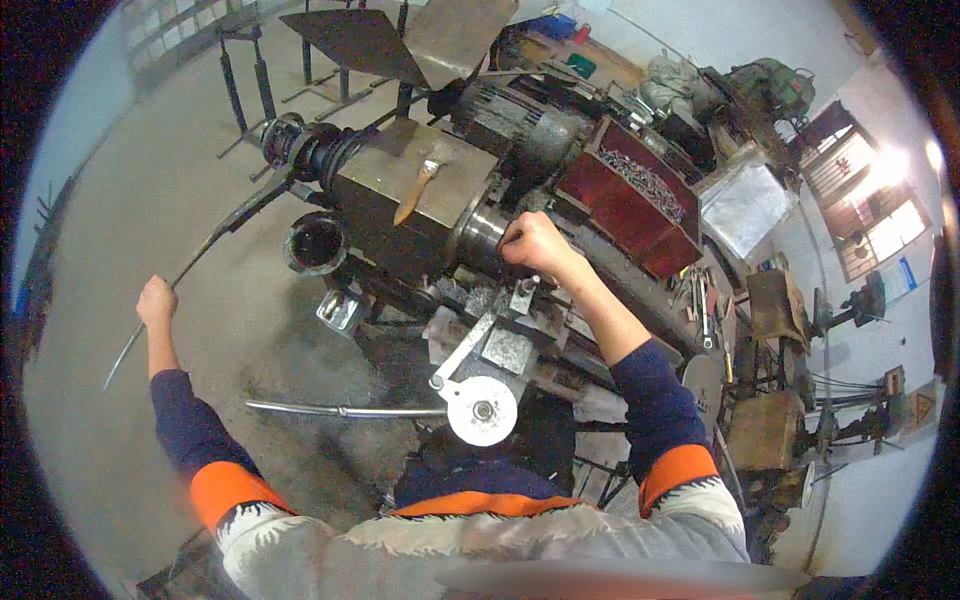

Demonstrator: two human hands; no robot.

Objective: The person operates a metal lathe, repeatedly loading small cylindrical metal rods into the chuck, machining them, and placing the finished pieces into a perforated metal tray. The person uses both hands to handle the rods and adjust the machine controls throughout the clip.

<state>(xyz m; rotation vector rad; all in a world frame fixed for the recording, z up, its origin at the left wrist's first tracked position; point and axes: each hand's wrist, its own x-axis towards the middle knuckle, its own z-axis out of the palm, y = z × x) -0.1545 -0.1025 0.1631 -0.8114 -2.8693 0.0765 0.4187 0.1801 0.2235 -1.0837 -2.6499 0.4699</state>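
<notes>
Far out to the left, my left hand (157,301) is wrapped round a long metal lever (200,252) that runs up to the pulley end of a small lathe. My right hand (537,243) is closed at the front of the lathe's round steel chuck (478,232); what its fingers hold, if anything, is hidden. Behind the chuck stands the boxy headstock (375,185), with a wooden-handled brush (416,192) lying on top. Below my right hand are the tool slide (507,345) and a pale round handwheel (465,424). A metal rod (375,412) reaches left from that wheel.
Beyond the lathe bed sits a red box (620,230) filled with small metal pieces. A motor (520,125) is behind the headstock. Wrenches (706,310) lie to the right. A dark round container (316,243) stands left of the headstock, and bench machines (778,310) line the right side.
</notes>
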